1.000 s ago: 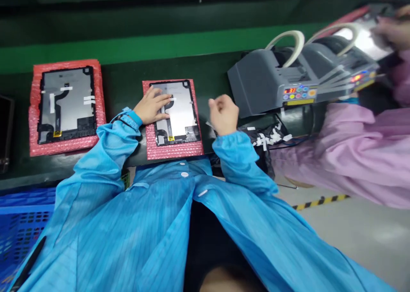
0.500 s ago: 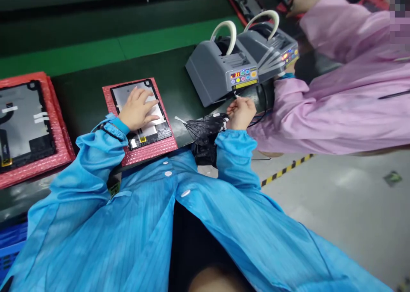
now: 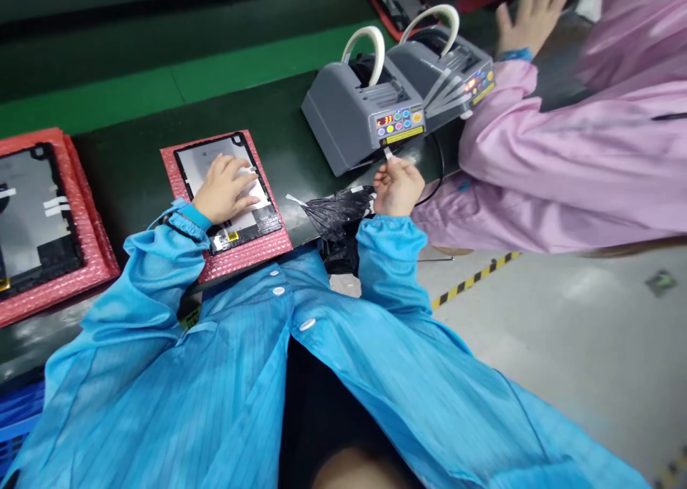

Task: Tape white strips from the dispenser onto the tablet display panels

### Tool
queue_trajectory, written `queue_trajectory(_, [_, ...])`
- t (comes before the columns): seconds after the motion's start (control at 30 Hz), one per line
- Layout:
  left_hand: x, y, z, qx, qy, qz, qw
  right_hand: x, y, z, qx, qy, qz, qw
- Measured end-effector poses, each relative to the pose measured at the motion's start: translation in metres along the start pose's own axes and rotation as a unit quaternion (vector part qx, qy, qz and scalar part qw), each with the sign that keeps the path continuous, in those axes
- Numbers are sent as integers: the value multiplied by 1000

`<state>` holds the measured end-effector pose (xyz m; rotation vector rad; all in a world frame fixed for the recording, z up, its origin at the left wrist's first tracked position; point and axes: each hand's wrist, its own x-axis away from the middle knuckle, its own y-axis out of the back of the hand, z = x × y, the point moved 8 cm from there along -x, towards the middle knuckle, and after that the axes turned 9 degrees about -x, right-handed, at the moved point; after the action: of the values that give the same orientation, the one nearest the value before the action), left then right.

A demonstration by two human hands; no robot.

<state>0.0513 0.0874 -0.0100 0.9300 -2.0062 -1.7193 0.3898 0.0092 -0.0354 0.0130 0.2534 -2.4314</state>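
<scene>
My left hand (image 3: 224, 190) lies with fingers spread on a tablet screen panel (image 3: 265, 221), covering part of its silvery back. Under the panel is a red bubble-wrap sheet (image 3: 247, 251) at the bench edge. My right hand (image 3: 398, 187) is closed, pinching a short white strip of tape (image 3: 388, 155) at the front outlet of a grey tape dispenser (image 3: 340, 120). The dispenser's lit display reads 33. Just left of that hand, a crumpled black plastic bag (image 3: 335, 213) hangs over the edge with white tape bits on it.
A second tape dispenser (image 3: 429, 66) stands behind, white strips along its side. At left, another panel (image 3: 32, 217) rests on stacked red bubble wrap (image 3: 96, 238). A co-worker's pink sleeve (image 3: 542, 152) and raised hand (image 3: 531, 20) are at right. A blue basket (image 3: 18, 432) sits low left.
My right hand still pinches at the dispenser outlet, where the strip now shows more plainly. The co-worker's hand behind the second dispenser is now raised and spread. The view has shifted slightly.
</scene>
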Motion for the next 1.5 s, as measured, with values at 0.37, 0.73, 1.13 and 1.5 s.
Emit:
queue_trajectory(0.37, [-4, 12, 0, 12, 13, 5, 1000, 7, 26, 8, -32, 98, -48, 993])
queue_trajectory(0.73, [-14, 6, -1, 69, -4, -33, 997, -3, 16, 8, 14, 60, -82, 995])
queue_trajectory(1.13, [-33, 31, -41, 126, -27, -79, 989, 75, -61, 54, 109, 173, 203, 958])
queue_trajectory(1.5, [-12, 25, -10, 177, 84, -49, 979, 103, -145, 23, 89, 71, 398, 910])
